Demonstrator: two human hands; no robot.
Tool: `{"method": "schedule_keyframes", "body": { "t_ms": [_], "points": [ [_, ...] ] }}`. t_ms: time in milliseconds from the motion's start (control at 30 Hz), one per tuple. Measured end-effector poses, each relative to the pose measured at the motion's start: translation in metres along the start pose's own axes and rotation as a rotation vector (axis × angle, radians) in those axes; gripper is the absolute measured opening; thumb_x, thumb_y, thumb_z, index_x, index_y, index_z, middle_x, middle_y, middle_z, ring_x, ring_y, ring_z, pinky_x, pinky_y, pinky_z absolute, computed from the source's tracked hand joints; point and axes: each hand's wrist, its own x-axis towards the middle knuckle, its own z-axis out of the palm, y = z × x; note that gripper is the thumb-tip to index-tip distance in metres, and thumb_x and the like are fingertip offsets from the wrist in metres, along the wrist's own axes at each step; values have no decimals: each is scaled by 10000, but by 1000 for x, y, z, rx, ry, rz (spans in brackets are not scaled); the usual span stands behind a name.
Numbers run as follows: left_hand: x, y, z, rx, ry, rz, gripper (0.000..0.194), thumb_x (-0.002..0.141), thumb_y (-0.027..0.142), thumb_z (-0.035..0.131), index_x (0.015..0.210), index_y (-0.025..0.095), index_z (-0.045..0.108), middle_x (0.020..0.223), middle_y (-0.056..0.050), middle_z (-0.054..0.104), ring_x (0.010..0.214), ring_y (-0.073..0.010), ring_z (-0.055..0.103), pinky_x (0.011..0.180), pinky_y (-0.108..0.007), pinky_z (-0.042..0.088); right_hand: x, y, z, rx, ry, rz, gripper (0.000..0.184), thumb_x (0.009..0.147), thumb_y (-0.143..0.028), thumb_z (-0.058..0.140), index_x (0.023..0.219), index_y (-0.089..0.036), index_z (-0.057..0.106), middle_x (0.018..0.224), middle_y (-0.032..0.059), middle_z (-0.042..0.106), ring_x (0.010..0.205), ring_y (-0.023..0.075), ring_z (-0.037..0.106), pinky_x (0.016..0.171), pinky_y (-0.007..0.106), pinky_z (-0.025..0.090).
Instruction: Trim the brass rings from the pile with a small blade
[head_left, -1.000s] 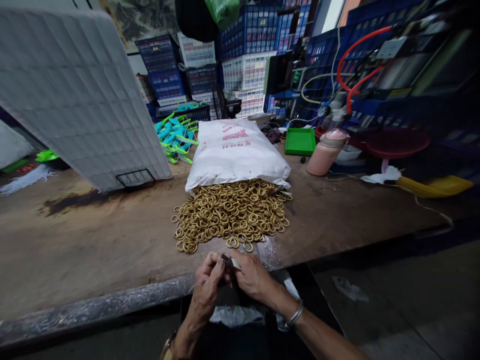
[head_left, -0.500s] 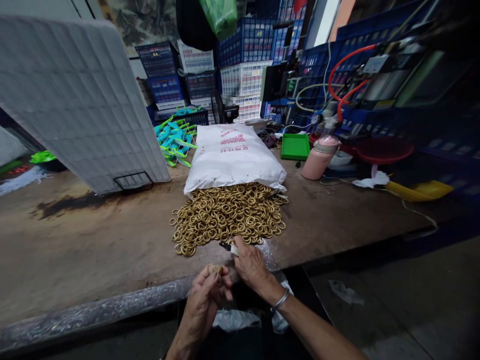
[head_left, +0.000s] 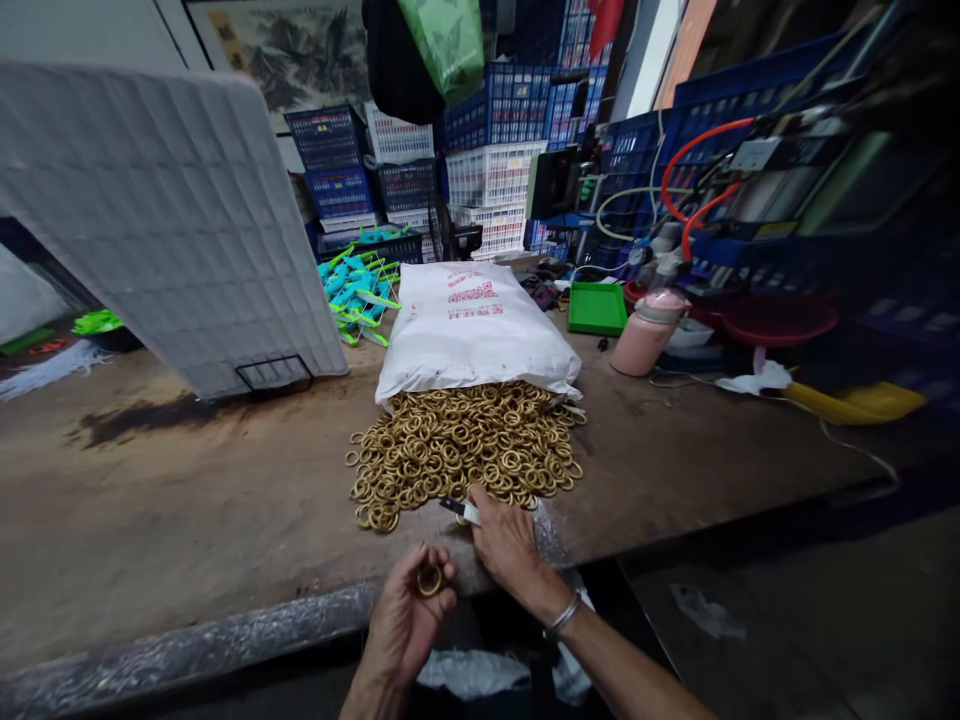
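So the left hand (head_left: 409,610) is nearest, palm up over the counter (head_left: 247,520) edge, its grip curled around a single gold ring (head_left: 430,593). Just past it the right hand (head_left: 506,545) has its grip clamped on a small knife-like tool (head_left: 460,510), dark blade pointing left, right by the front of the ring pile (head_left: 465,445); can't tell if it's touching. Behind that pile lies a plump white bag (head_left: 480,335), then a green tray (head_left: 596,308) off right and stacked crates (head_left: 495,175) at the back.

Brown worktable (head_left: 210,520) with golden rings (head_left: 465,445), white sack (head_left: 480,335), green tray (head_left: 597,308), pink bottle (head_left: 645,338).
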Motion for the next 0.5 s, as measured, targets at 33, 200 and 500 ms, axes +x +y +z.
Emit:
{"method": "schedule_keyframes", "body": {
  "t_ms": [33,200,500],
  "points": [
    [1,0,1,17,13,5,148,642,207,686,611,111,577,649,-25,584,584,-117,544,445,-189,417,0,0,0,5,7,3,273,773,-100,422,1012,-212,489,784,37,657,711,169,600,548,258,248],
    [4,1,8,93,25,5,216,615,258,720,661,143,544,603,22,555,514,-80,510,419,-161,375,0,0,0,58,35,3,239,765,-96,429,944,-226,521,746,10,662,681,155,602,536,264,222],
    [17,-2,18,525,39,254,339,637,417,672,805,169,512,531,60,516,388,-55,420,342,-145,296,1,10,-2,233,79,5,171,764,-189,483,914,-238,551,765,1,655,713,143,593,572,218,279]
  ]
}}
